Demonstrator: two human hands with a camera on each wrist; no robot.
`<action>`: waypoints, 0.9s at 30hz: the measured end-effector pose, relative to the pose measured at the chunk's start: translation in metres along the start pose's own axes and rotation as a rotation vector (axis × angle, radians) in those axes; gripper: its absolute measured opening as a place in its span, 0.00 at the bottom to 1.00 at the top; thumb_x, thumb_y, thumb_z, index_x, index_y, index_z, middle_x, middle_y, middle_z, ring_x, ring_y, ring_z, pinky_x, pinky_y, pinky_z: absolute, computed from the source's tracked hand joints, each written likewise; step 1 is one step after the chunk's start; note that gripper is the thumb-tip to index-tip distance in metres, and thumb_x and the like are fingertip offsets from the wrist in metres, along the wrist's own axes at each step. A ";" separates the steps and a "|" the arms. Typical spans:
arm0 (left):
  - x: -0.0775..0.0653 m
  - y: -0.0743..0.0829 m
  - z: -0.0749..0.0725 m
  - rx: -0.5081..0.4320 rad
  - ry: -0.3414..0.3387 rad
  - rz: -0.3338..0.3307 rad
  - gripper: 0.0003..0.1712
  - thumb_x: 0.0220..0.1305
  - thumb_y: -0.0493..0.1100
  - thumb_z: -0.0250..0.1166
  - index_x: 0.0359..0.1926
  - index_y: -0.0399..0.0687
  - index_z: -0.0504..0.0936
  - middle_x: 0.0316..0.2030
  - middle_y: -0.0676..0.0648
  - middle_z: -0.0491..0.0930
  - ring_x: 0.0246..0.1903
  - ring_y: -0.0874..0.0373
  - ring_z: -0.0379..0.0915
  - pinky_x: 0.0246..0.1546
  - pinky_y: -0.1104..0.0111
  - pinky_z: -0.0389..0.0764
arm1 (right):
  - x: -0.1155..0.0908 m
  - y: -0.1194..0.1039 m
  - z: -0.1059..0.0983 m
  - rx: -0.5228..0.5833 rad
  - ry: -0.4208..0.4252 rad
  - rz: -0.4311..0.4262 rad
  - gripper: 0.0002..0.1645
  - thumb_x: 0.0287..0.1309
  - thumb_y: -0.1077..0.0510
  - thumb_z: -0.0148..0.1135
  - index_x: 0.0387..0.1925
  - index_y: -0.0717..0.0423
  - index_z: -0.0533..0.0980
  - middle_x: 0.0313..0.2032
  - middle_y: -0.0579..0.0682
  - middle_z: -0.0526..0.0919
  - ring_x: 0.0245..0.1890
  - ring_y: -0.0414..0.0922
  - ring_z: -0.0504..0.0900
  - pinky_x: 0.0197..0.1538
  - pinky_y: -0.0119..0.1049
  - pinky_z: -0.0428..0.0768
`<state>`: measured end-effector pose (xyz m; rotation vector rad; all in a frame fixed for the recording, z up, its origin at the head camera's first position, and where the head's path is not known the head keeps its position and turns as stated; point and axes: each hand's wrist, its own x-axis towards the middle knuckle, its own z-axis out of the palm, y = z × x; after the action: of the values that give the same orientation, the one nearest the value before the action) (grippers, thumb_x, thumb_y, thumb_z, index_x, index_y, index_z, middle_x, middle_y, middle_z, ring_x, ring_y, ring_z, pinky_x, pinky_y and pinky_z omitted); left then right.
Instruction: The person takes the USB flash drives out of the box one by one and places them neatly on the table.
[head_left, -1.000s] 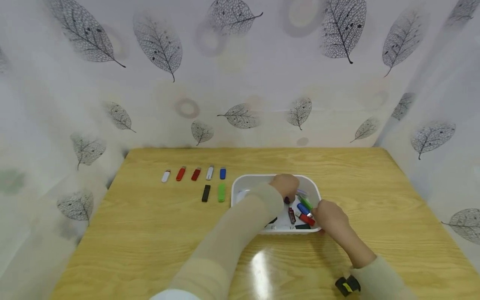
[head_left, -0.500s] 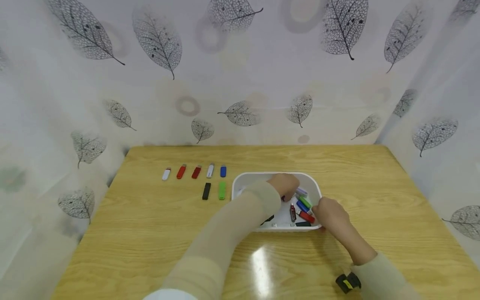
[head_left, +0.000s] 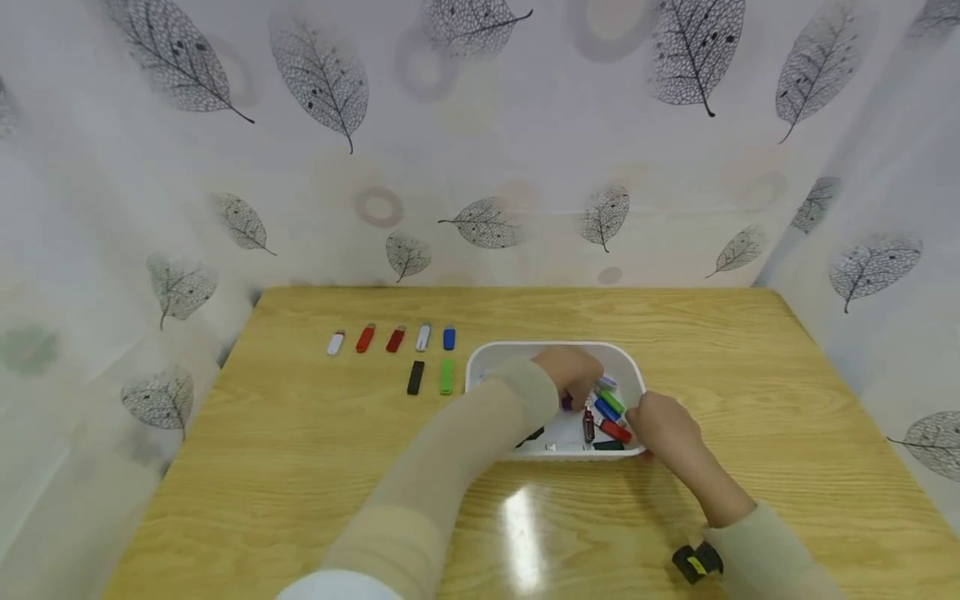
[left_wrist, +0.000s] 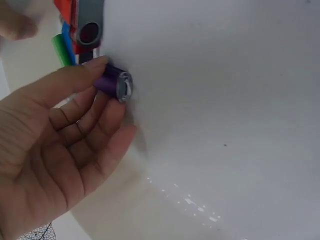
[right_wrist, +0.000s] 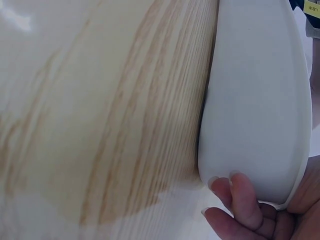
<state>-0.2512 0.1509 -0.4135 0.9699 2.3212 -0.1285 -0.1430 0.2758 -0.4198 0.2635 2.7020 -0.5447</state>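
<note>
My left hand (head_left: 572, 372) is down inside a white plastic bin (head_left: 480, 357). In the left wrist view its thumb and fingers pinch a purple USB flash drive (left_wrist: 107, 85), whose silvery end faces outward. Beside the fingertips lies a red and grey swivel drive (left_wrist: 90, 27), with blue and green (left_wrist: 61, 50) ones just behind. My right hand (head_left: 666, 425) grips the bin's right end; in the right wrist view its fingertips (right_wrist: 242, 192) press the outer wall below the rim. More flash drives are in the bin, including a bright red one (head_left: 615, 431) and a blue one (head_left: 607, 410).
Left of the bin, several flash drives stand in rows on the wooden table (head_left: 300, 467), among them a black one (head_left: 416, 377) and a green one (head_left: 447, 377). A black device (head_left: 697, 563) with a yellow label is at my right wrist. Leaf-patterned cloth surrounds the table's back and sides.
My left hand stays in the bin, shifting slightly, and the purple drive at its fingers now shows. The right hand keeps its grip on the bin's end. The head view has tilted a little.
</note>
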 end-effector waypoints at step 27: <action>-0.007 -0.011 0.014 0.091 0.148 -0.010 0.06 0.57 0.38 0.64 0.36 0.51 0.78 0.34 0.53 0.77 0.31 0.61 0.70 0.29 0.73 0.71 | 0.001 -0.001 -0.001 0.001 -0.030 0.021 0.16 0.63 0.62 0.48 0.32 0.74 0.74 0.18 0.53 0.77 0.14 0.43 0.78 0.17 0.32 0.71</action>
<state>-0.2477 0.1346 -0.4222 1.0441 2.4737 -0.1730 -0.1445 0.2751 -0.4191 0.2814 2.6670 -0.5401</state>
